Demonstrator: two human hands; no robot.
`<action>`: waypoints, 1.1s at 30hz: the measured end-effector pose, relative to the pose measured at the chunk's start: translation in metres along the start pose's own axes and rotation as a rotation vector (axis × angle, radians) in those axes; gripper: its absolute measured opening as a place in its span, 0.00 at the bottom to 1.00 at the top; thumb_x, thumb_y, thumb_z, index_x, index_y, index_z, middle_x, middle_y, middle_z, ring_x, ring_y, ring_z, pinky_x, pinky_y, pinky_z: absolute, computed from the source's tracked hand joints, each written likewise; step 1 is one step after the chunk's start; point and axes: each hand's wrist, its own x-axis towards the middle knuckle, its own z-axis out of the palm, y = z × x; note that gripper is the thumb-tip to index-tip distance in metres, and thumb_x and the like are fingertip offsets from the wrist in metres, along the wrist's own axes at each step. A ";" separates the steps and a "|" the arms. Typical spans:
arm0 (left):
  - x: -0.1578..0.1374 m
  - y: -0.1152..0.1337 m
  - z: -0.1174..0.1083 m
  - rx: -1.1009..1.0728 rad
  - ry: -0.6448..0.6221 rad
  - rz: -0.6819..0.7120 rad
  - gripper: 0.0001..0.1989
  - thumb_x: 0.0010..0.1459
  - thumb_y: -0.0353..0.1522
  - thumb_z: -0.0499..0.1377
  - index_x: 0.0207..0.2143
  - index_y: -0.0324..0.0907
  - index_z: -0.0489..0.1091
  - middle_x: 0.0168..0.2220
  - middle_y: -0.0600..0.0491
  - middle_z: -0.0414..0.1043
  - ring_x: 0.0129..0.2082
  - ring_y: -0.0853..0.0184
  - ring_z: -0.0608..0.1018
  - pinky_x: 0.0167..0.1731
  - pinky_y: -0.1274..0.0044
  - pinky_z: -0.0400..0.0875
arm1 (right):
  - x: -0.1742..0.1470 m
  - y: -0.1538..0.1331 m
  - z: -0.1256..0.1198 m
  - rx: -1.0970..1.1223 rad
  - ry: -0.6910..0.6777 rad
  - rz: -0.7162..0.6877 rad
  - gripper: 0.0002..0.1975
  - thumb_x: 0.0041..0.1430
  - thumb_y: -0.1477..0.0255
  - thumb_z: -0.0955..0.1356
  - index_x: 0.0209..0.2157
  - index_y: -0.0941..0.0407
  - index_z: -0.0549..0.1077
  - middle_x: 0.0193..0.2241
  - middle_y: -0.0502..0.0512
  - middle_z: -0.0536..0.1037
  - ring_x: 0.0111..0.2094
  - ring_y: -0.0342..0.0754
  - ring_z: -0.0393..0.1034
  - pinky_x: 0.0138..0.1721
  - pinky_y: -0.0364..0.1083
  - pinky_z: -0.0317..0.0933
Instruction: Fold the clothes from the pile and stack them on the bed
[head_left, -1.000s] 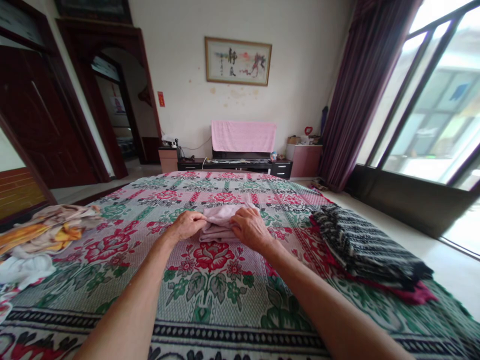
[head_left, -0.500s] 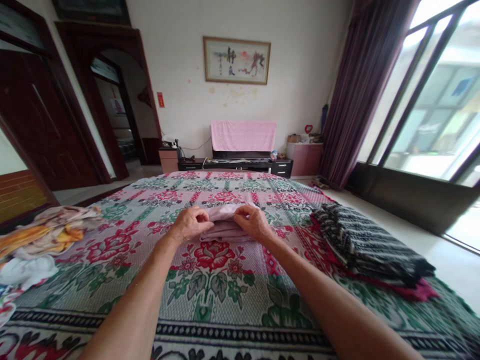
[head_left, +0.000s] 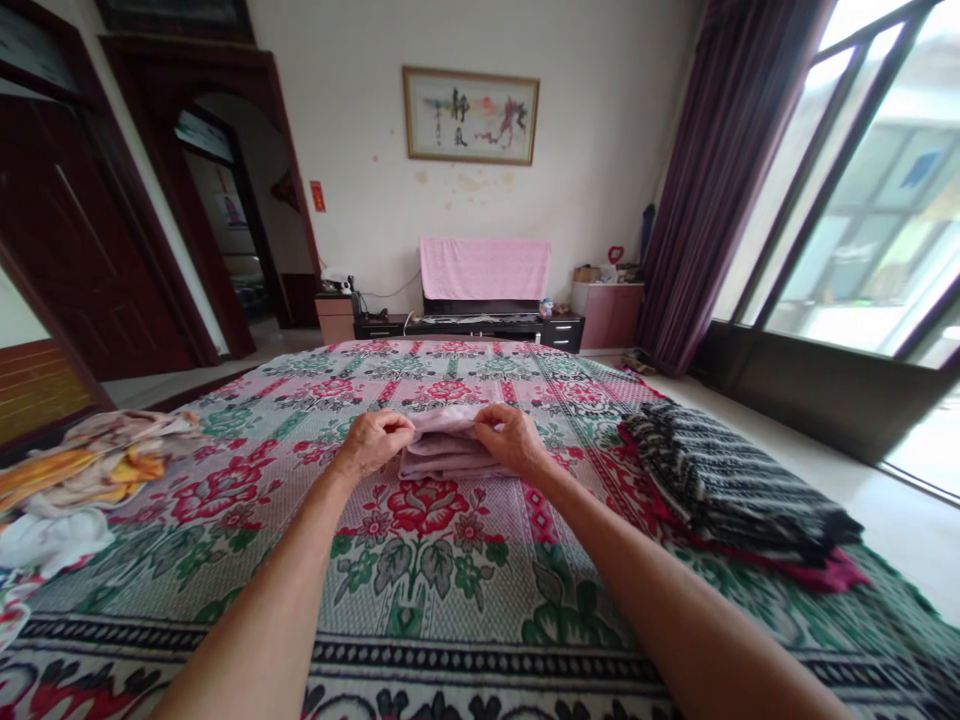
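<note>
A pale mauve garment point(head_left: 448, 458), folded into a small layered bundle, lies on the flowered bedspread point(head_left: 427, 590) in front of me. My left hand point(head_left: 375, 442) pinches its upper layer at the left corner. On the opposite corner, my right hand point(head_left: 511, 438) grips the same layer between thumb and fingers. The top layer is lifted slightly off the layers below, leaving a dark gap between them. The exact kind of garment cannot be made out.
On the right lies a stack of folded clothes point(head_left: 735, 485), black-and-white striped above and dark pink below. Loose crumpled clothes point(head_left: 112, 455) lie at the left, with a white cloth point(head_left: 56, 542) beside them. Beyond the bed stands a low black cabinet point(head_left: 562, 334) under a pink cloth point(head_left: 486, 268).
My left hand has shifted slightly left and my right hand slightly right, with the garment's top layer still between them. The view has tilted a little.
</note>
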 end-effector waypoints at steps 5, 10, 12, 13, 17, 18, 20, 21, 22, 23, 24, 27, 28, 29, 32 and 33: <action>-0.005 -0.003 -0.002 -0.117 -0.048 -0.129 0.10 0.45 0.35 0.53 0.20 0.42 0.72 0.20 0.57 0.71 0.25 0.68 0.71 0.28 0.78 0.63 | -0.005 0.002 -0.001 -0.125 -0.075 -0.190 0.09 0.46 0.79 0.64 0.28 0.56 0.76 0.30 0.54 0.77 0.32 0.45 0.69 0.37 0.43 0.60; -0.008 -0.010 0.002 -0.006 -0.202 -0.040 0.10 0.43 0.33 0.53 0.16 0.42 0.71 0.20 0.56 0.72 0.26 0.68 0.72 0.30 0.78 0.62 | -0.009 -0.001 -0.003 -0.216 -0.244 -0.249 0.09 0.44 0.80 0.64 0.24 0.57 0.75 0.26 0.54 0.77 0.30 0.46 0.68 0.37 0.44 0.58; -0.008 -0.010 0.001 0.048 -0.202 -0.050 0.12 0.45 0.35 0.53 0.14 0.41 0.69 0.18 0.56 0.69 0.24 0.69 0.70 0.28 0.78 0.60 | -0.009 -0.001 -0.004 -0.179 -0.257 -0.251 0.10 0.44 0.80 0.63 0.25 0.57 0.76 0.26 0.53 0.77 0.30 0.46 0.69 0.37 0.44 0.59; -0.007 -0.009 0.000 0.073 -0.171 -0.074 0.14 0.46 0.36 0.53 0.13 0.41 0.67 0.16 0.56 0.67 0.23 0.69 0.69 0.27 0.78 0.60 | -0.009 -0.002 -0.005 -0.156 -0.242 -0.255 0.11 0.44 0.80 0.63 0.27 0.57 0.76 0.28 0.54 0.77 0.31 0.46 0.69 0.38 0.44 0.59; -0.003 -0.006 0.003 0.141 0.025 -0.132 0.15 0.49 0.41 0.55 0.18 0.41 0.70 0.20 0.55 0.70 0.25 0.69 0.71 0.29 0.79 0.62 | -0.011 -0.004 -0.006 -0.135 -0.182 -0.330 0.14 0.45 0.79 0.63 0.35 0.58 0.76 0.32 0.55 0.77 0.33 0.46 0.69 0.39 0.45 0.59; -0.002 -0.006 0.005 0.133 0.053 -0.104 0.14 0.49 0.41 0.55 0.22 0.42 0.73 0.25 0.54 0.74 0.27 0.68 0.73 0.31 0.79 0.64 | -0.012 -0.005 -0.006 -0.141 -0.195 -0.364 0.14 0.46 0.78 0.64 0.35 0.58 0.75 0.32 0.55 0.77 0.33 0.46 0.68 0.39 0.45 0.59; -0.001 -0.008 0.011 0.096 0.050 -0.029 0.14 0.49 0.40 0.57 0.32 0.43 0.76 0.36 0.52 0.78 0.35 0.66 0.76 0.38 0.78 0.67 | -0.016 -0.006 -0.006 -0.154 -0.255 -0.431 0.11 0.48 0.77 0.64 0.34 0.57 0.76 0.30 0.54 0.76 0.32 0.45 0.68 0.38 0.44 0.59; -0.001 -0.010 0.014 0.079 0.017 0.001 0.15 0.48 0.40 0.58 0.36 0.43 0.77 0.40 0.51 0.77 0.39 0.65 0.77 0.42 0.78 0.68 | -0.018 -0.007 -0.005 -0.161 -0.288 -0.461 0.10 0.49 0.77 0.65 0.32 0.57 0.76 0.29 0.53 0.76 0.31 0.45 0.67 0.37 0.43 0.59; -0.002 -0.012 0.016 0.069 -0.033 0.018 0.17 0.48 0.40 0.59 0.38 0.43 0.77 0.44 0.50 0.77 0.43 0.64 0.76 0.45 0.77 0.68 | -0.020 -0.007 -0.005 -0.167 -0.316 -0.488 0.08 0.50 0.77 0.64 0.30 0.57 0.75 0.28 0.53 0.76 0.31 0.44 0.67 0.37 0.43 0.58; -0.002 -0.014 0.018 0.072 -0.086 0.023 0.18 0.48 0.40 0.59 0.40 0.43 0.77 0.46 0.50 0.76 0.46 0.63 0.76 0.48 0.76 0.67 | -0.021 -0.008 -0.004 -0.173 -0.334 -0.505 0.07 0.51 0.77 0.64 0.28 0.57 0.75 0.27 0.52 0.76 0.30 0.44 0.67 0.36 0.42 0.58; -0.003 -0.016 0.020 0.084 -0.129 0.019 0.18 0.47 0.40 0.60 0.41 0.43 0.77 0.48 0.49 0.76 0.48 0.62 0.75 0.50 0.75 0.66 | -0.022 -0.008 -0.004 -0.179 -0.340 -0.512 0.07 0.52 0.77 0.64 0.27 0.57 0.74 0.25 0.52 0.75 0.30 0.44 0.67 0.36 0.42 0.58; -0.005 -0.020 0.021 0.113 -0.207 0.006 0.21 0.46 0.39 0.60 0.43 0.43 0.77 0.50 0.49 0.74 0.51 0.59 0.74 0.53 0.75 0.64 | -0.021 -0.008 -0.006 -0.209 -0.303 -0.460 0.09 0.53 0.76 0.64 0.21 0.57 0.71 0.22 0.51 0.73 0.27 0.42 0.65 0.33 0.41 0.57; -0.006 -0.020 0.020 0.115 -0.218 0.004 0.21 0.46 0.39 0.60 0.44 0.43 0.77 0.51 0.48 0.74 0.52 0.59 0.73 0.52 0.75 0.65 | -0.019 -0.007 -0.006 -0.219 -0.275 -0.426 0.10 0.53 0.76 0.64 0.20 0.57 0.71 0.21 0.51 0.73 0.25 0.42 0.64 0.32 0.41 0.57; -0.006 -0.020 0.019 0.113 -0.227 0.003 0.22 0.46 0.39 0.60 0.44 0.42 0.76 0.51 0.48 0.74 0.51 0.59 0.73 0.52 0.75 0.65 | -0.017 -0.005 -0.008 -0.223 -0.233 -0.387 0.10 0.54 0.77 0.63 0.20 0.57 0.71 0.21 0.51 0.73 0.25 0.42 0.65 0.32 0.41 0.57; -0.007 -0.018 0.017 0.103 -0.239 -0.011 0.21 0.46 0.38 0.59 0.44 0.42 0.76 0.50 0.48 0.74 0.50 0.59 0.74 0.49 0.75 0.67 | -0.010 0.009 -0.011 -0.220 -0.037 -0.199 0.10 0.56 0.77 0.62 0.28 0.56 0.75 0.27 0.53 0.77 0.30 0.44 0.69 0.37 0.42 0.59; -0.007 -0.018 0.017 0.099 -0.238 -0.020 0.21 0.45 0.37 0.59 0.43 0.42 0.76 0.50 0.49 0.74 0.50 0.59 0.74 0.49 0.75 0.67 | -0.008 0.015 -0.012 -0.233 0.036 -0.110 0.10 0.55 0.76 0.62 0.31 0.55 0.76 0.31 0.55 0.77 0.33 0.45 0.70 0.38 0.43 0.60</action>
